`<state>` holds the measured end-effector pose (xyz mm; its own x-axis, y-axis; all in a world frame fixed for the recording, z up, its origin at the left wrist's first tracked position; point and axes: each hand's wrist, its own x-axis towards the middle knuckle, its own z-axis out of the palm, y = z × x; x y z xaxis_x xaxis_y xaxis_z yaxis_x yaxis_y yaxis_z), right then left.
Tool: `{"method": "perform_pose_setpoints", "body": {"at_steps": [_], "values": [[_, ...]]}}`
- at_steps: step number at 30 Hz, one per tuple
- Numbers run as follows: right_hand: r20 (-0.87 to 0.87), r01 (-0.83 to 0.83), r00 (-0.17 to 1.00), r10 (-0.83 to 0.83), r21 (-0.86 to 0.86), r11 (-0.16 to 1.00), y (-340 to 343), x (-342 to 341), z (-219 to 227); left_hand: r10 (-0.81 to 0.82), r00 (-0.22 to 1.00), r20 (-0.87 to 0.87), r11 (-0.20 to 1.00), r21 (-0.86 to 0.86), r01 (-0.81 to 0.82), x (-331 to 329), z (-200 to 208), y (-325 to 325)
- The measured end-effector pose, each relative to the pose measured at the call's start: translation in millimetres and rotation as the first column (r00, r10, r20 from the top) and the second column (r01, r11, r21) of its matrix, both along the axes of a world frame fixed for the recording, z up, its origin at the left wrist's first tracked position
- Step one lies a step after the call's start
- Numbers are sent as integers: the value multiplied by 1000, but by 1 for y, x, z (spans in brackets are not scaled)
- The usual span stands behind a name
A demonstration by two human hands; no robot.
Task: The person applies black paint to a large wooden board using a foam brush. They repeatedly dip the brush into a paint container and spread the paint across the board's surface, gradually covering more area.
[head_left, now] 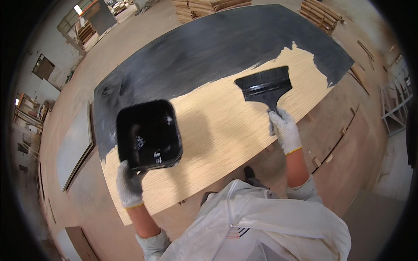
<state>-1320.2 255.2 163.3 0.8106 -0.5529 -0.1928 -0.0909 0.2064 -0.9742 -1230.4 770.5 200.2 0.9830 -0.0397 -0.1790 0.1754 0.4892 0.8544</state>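
My left hand (129, 186), in a white glove, grips the near left corner of a black square tub (148, 130). Wet glints show inside the tub, which is over the left part of the wood-grain panel (209, 126). In my right hand (285, 130), also gloved, is the handle of a wide black brush (266, 85). Its bristles point away from me, above the bare wood; whether they touch it I cannot tell. Dark grey-black paint (187, 52) covers the panel's far side and both far corners, with a ragged edge against the bare pale wood.
A grey board (76, 145) lies on the floor left of the panel, another board (77, 243) at the lower left. Stacked wood (320, 15) stands beyond the far edge. A metal frame (397, 104) leans at the right, and thin strips (335, 145) lie on the floor.
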Motion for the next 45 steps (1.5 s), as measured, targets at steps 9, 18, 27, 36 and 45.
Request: {"method": "perform_pose_setpoints", "body": {"at_steps": [9, 18, 27, 36, 45], "values": [[-123, -117, 992, 25, -839, 531, -151, 1, 90, -136, 985, -106, 991, 1, 137, 39, 3, -278], [-487, -478, 870, -74, -796, -371, -237, 29, 159, -362, 918, -161, 929, 19, 370, 63, -3, -509], [-812, -846, 477, -336, -321, -427, -280, 113, 104, -457, 856, -241, 889, -139, 436, 59, -29, -599], [-742, -743, 599, -300, -374, -555, -289, 140, 72, -475, 858, -196, 878, -180, 444, 70, -61, -586], [-709, -754, 648, -280, -542, -372, -274, 129, 119, -480, 850, -215, 848, 132, 513, 55, -29, -545]]}}
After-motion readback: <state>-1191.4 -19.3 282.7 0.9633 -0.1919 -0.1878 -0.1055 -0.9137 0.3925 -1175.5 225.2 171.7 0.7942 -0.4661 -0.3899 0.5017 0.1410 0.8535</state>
